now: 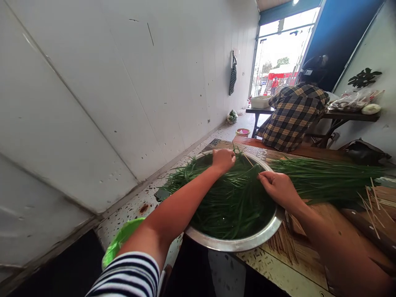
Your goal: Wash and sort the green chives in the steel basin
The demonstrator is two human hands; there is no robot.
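Relative position: one thin, pale wooden skewer [248, 160] lies in the gap between my hands, above the long, flat, dark green leaves [232, 206] in the wide, round, silver metal basin [232, 246]. Its visible length slopes down from the far side toward my right fingertips. My right hand [276, 185] is nearer to the low end; my left hand [223, 160] is beside the upper end, to its left, over the far part of the basin.

Grip, right: thumb and forefinger are closed in a narrow pinch at the leaves on the basin's right side. I cannot tell whether this pinch also includes the skewer.

Grip, left: fingers are curled inward, with no visible opening. Contents are hidden; leaf tips show just beside the knuckles.
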